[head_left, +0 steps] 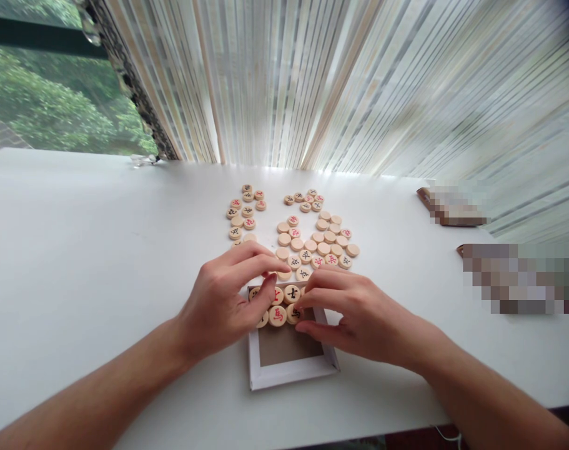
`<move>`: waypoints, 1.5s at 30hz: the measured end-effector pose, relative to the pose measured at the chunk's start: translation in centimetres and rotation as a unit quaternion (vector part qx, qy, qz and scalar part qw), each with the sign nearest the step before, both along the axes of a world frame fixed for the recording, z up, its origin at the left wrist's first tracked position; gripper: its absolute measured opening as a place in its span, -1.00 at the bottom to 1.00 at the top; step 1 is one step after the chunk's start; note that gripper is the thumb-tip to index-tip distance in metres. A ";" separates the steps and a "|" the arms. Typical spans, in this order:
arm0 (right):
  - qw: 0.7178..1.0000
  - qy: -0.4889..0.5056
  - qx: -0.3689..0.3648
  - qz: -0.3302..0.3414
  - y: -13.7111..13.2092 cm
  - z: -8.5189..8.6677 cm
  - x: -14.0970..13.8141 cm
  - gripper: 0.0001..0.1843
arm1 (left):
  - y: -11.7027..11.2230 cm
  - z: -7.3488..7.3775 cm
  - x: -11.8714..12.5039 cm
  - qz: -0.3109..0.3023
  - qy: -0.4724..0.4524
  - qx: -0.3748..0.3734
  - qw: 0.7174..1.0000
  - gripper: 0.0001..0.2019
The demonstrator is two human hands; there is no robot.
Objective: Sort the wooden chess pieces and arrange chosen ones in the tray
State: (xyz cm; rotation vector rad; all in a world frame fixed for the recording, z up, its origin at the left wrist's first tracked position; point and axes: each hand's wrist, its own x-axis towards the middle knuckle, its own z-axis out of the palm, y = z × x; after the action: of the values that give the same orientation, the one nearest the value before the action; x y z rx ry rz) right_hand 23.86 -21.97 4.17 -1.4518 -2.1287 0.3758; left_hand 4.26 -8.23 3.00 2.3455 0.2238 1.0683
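A shallow white box with a brown bottom lies near the front of the table. Round wooden Chinese chess pieces marked in red and black sit in rows in its far half, among them a red-marked piece. My right hand reaches in from the right, its finger and thumb tips at a black-marked chess piece in the nearer row. Over the box's far left corner is my left hand, with thumb and index fingertips apart and nothing visible between them. Both hands cover part of the pieces and the rim.
Beyond the box, many loose chess pieces are spread on the white table, some face down. Two brown-edged objects, blurred out, lie at the right, one nearer and one farther. A striped curtain hangs behind the table.
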 end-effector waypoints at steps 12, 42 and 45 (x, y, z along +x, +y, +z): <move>1.000 -0.005 -0.016 0.010 0.0 0.3 0.5 -0.93 | 0.0 -0.2 0.1 0.004 0.005 0.002 1.000 -0.78; 0.994 0.011 0.092 -0.048 0.5 0.1 0.8 -0.79 | 0.0 -0.1 0.0 0.001 0.009 0.007 1.000 -0.78; 0.989 0.002 0.121 -0.079 0.6 0.0 1.1 -0.74 | 0.0 0.0 0.0 0.000 0.007 0.007 1.000 -0.77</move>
State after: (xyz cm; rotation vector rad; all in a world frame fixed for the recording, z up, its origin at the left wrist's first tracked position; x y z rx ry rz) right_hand 24.95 -21.32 4.14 -1.4620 -1.9618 0.0576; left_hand 4.29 -8.18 3.01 2.3668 0.2226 1.0561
